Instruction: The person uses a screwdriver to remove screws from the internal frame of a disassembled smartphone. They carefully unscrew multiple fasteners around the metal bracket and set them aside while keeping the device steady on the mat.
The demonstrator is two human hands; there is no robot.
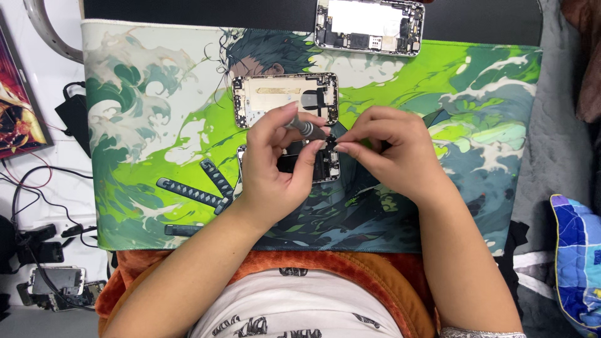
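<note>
My left hand [275, 169] grips a small grey screwdriver [305, 128] between thumb and fingers, over an opened phone body [325, 166] lying on the green printed desk mat [156, 156]. My right hand [391, 153] meets it from the right, fingertips pinched at the screwdriver's tip; whether it holds a small part I cannot tell. The hands hide most of that phone. Just beyond them lies a second opened phone shell [275, 97], pale inside with a dark frame.
A third opened phone [369, 25] with bare circuit parts rests at the mat's far edge. Black cables [37, 188] and several old phones [56, 281] lie off the mat at left. A blue patterned cloth [576, 256] sits at right.
</note>
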